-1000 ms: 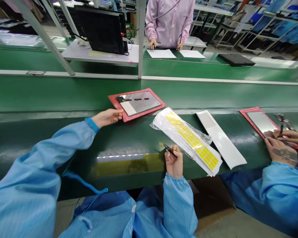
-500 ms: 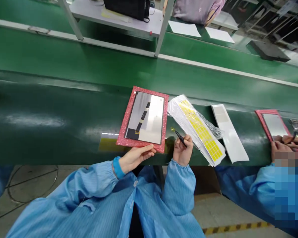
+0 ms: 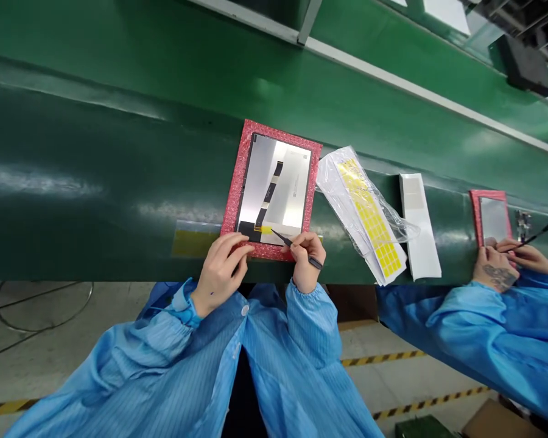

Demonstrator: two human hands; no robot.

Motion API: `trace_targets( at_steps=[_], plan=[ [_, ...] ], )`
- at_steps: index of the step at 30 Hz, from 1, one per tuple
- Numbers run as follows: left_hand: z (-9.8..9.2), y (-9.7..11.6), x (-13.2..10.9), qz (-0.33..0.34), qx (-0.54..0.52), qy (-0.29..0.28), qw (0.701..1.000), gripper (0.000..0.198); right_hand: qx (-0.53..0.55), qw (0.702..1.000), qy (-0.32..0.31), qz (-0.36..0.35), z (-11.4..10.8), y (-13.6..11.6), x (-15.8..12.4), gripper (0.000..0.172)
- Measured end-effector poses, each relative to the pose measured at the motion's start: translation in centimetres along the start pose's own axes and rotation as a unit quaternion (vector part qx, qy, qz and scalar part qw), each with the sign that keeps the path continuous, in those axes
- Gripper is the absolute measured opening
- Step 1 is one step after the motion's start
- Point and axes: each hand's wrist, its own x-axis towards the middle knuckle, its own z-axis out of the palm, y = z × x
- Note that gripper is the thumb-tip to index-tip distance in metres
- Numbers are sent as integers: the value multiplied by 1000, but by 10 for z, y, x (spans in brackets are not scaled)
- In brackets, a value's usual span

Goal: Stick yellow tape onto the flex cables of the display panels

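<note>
A tablet-sized display panel with a silvery back lies on a pink bubble-wrap sheet in front of me. A dark flex cable runs along the panel's back to a black strip at the lower left. My left hand has bent, slightly spread fingers resting on the lower-left corner of panel and sheet. In my right hand, black tweezers are pinched. Their tips touch a small yellow sticker at the cable's lower end; how firmly it sticks, I cannot tell.
Right of the panel lie a sheet of yellow stickers in clear plastic and a white strip stack. Farther right, a co-worker's hands work at another panel on pink wrap. The green table's front edge is close to me.
My right hand has brought the tweezers and yellow sticker left onto the cable's lower end. My left hand has moved from the sheet's bottom edge to its lower-left corner. The view has tilted down.
</note>
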Motion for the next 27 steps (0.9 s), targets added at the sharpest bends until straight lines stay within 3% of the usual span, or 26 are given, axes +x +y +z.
trace_targets(
  at_steps=[6, 27],
  plan=[
    [4, -2, 5, -2, 72, -51, 996, 30, -18, 1000, -4, 20, 7, -3, -2, 6],
    [4, 0, 5, 11, 110, -62, 992, 32, -68, 997, -29, 2, 12, 1, -7, 8]
  ],
)
